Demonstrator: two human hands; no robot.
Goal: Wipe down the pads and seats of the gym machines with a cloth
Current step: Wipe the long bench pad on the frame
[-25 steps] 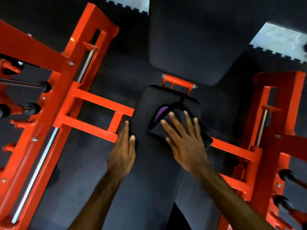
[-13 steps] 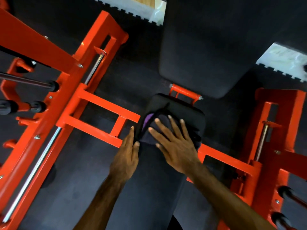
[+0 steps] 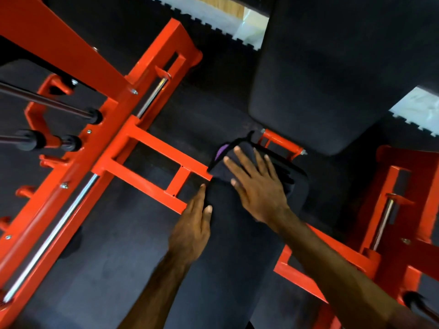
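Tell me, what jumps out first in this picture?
The bright red frame fills the left side. In the middle, the right hand presses a dark cloth flat on the black seat, while the left hand rests on the seat's left edge.

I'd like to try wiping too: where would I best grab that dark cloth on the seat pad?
Probably the loose far-left corner of the cloth, where a purple fold sticks out past the right hand. Come from above and the left; the rest lies flat on the seat pad under spread fingers, which leaves little to pinch.
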